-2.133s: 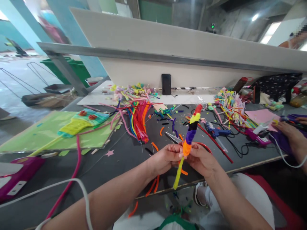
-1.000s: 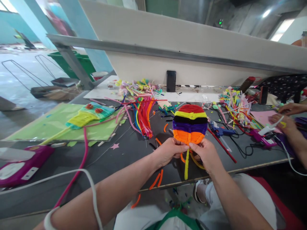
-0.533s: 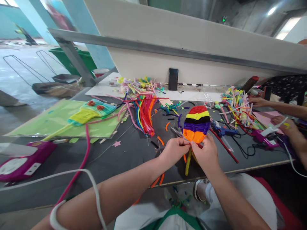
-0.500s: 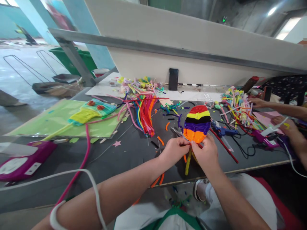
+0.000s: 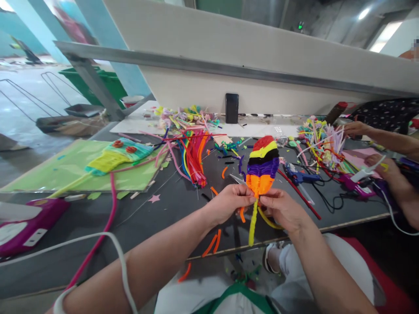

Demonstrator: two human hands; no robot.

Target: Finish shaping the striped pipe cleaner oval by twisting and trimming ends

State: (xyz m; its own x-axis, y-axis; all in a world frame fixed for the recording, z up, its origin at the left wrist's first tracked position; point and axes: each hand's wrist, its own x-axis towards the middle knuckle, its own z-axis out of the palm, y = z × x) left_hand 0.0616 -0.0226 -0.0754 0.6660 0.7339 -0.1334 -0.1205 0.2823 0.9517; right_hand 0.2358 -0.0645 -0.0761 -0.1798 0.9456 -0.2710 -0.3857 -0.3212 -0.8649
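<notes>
Between my hands is a pipe-cleaner leaf shape (image 5: 263,168), striped red, yellow, black, purple and orange, held nearly upright above the table's front edge. My left hand (image 5: 234,200) pinches its orange base from the left. From the right, my right hand (image 5: 283,207) grips the same base, thumb toward the front. A yellow pipe-cleaner stem (image 5: 253,222) hangs below the fingers. Another yellow pipe cleaner (image 5: 269,219) curves off beneath my right hand. Behind the left fingers, scissors (image 5: 237,179) show in part. Orange pipe-cleaner pieces (image 5: 212,244) lie near the front edge.
A bundle of coloured pipe cleaners (image 5: 194,159) lies mid-table, a black phone (image 5: 232,108) leaning behind it. A blue glue gun (image 5: 303,176) rests at right, near a co-worker's hand (image 5: 382,163). At left are a finished-looking yellow-teal piece (image 5: 114,156) and a purple power strip (image 5: 29,224).
The striped leaf has turned more upright and shows its narrower side. My right hand has moved lower on its base, uncovering the yellow stem. The whole view has shifted slightly.
</notes>
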